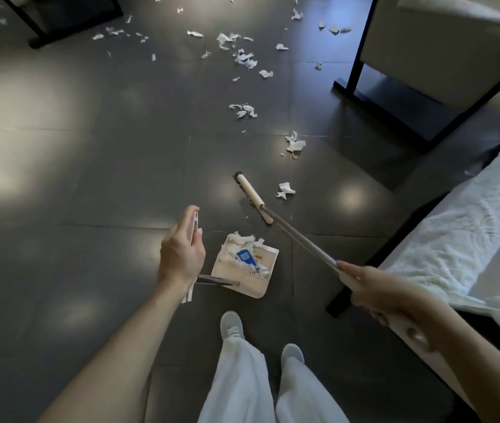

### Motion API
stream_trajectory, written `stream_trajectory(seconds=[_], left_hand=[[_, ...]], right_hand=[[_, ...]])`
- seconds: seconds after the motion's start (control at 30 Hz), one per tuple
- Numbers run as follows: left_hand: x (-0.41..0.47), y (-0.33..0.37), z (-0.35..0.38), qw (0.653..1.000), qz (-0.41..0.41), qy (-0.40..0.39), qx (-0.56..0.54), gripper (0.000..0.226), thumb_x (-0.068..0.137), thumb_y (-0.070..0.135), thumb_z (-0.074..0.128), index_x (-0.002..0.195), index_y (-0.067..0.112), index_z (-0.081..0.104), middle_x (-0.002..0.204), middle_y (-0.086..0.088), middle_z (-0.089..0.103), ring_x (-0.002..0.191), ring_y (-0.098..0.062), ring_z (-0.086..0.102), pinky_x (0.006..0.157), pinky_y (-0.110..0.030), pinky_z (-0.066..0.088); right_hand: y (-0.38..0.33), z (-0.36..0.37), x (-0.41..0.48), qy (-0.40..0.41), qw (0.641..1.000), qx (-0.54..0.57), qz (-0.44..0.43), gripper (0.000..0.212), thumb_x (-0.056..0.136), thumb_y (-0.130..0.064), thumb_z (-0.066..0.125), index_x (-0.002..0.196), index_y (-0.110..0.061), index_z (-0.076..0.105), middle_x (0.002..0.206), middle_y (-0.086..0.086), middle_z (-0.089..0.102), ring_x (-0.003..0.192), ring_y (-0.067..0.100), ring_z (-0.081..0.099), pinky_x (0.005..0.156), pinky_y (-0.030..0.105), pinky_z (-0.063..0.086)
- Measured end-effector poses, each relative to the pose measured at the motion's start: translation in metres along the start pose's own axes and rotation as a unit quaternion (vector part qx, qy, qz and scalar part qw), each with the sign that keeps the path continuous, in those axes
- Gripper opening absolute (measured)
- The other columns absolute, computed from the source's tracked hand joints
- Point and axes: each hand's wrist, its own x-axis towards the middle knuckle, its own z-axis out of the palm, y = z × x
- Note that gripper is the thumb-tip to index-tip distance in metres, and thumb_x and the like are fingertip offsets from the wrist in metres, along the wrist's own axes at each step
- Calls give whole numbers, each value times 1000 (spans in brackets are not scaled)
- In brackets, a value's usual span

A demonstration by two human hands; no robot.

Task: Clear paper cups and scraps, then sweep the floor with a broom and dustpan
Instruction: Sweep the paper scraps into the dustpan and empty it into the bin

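Currently the sweeping stage is running and appears partly done. The left hand [181, 254] is curling its fingers round the upright handle [194, 227] of the dustpan [251, 290], which is sitting low over the floor [90, 178] just ahead of the person's shoes. Whether it is touching the tiles cannot be told. The pan is already carrying a heap of torn paper [242, 242] and a blue wrapper [247, 258].

The right hand [376, 296] is gripping the broom [300, 239] by the near end of its shaft. The broom head [253, 198] is lying just beyond the pan, apart from it, with one paper scrap [285, 189] just to its right.

Beyond that, many scraps [244, 58] are trailing away across the far floor, some lying under the chair [425, 56] at far right and some near the furniture at far left. No paper cups are showing. The bed [471, 233] is standing at near right.

Judged from this, most of the litter is awaiting collection.
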Motion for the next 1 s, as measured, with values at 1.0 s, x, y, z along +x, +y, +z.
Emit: stream_trajectory(seconds=[1.0], left_hand=[[185, 20, 19, 993, 85, -67, -51, 42, 90, 2, 58, 129, 16, 57, 109, -19, 66, 97, -36, 63, 80, -28, 40]], right_hand=[[-72, -94, 41, -14, 996, 91, 16, 83, 86, -2, 48, 150, -44, 15, 58, 4, 52, 39, 12, 46, 40, 24, 42]])
